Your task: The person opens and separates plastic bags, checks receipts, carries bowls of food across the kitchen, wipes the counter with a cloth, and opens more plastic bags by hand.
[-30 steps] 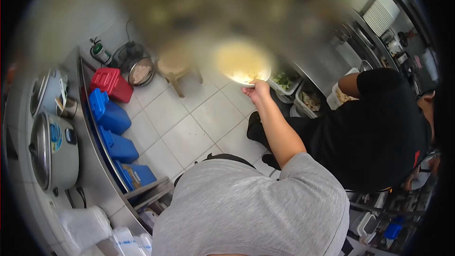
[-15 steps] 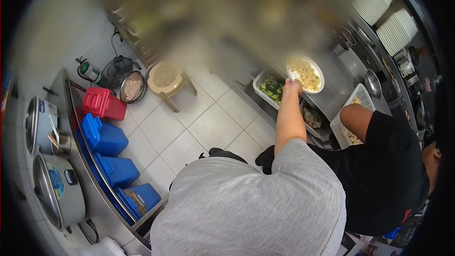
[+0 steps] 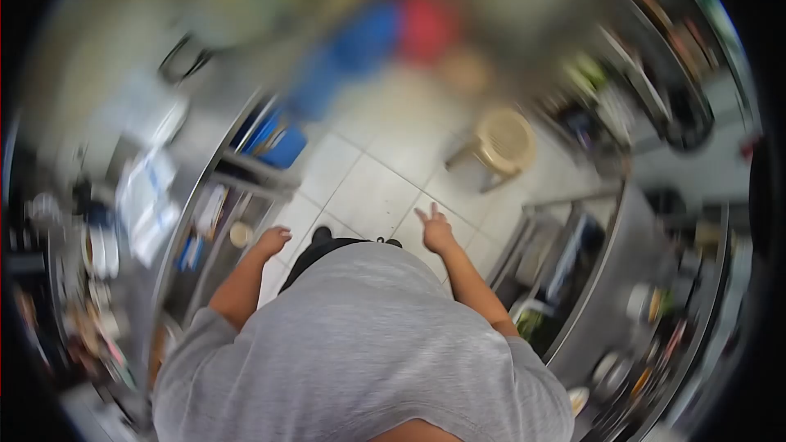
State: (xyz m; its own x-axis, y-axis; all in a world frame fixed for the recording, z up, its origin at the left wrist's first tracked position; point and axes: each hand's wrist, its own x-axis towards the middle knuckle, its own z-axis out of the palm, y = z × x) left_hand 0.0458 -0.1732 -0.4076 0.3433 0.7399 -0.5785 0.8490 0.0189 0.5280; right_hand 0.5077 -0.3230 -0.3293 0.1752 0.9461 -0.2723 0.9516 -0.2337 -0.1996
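My right hand (image 3: pixel 438 232) is held out over the tiled floor with its fingers apart and nothing in it. My left hand (image 3: pixel 272 241) hangs beside the left counter's open shelves (image 3: pixel 225 217), fingers loosely curled, with nothing visible in it. Both hands are slightly blurred and touch nothing that I can see. A beige plastic stool (image 3: pixel 501 143) stands on the floor ahead and right of my right hand. Nearest my left hand, on a shelf, is a round beige container (image 3: pixel 241 235).
Blue bins (image 3: pixel 285 146) stand under the left counter, and a blurred red bin (image 3: pixel 427 23) is farther ahead. On the right is a steel counter (image 3: pixel 610 266) with shelves below. A tub of green vegetables (image 3: pixel 532 323) sits low there. White tiles (image 3: pixel 372 196) cover the floor.
My right hand has left the white bowl of yellowish food and come back in front of me. The view has swung round, my left hand now shows, and the person in black is out of sight.
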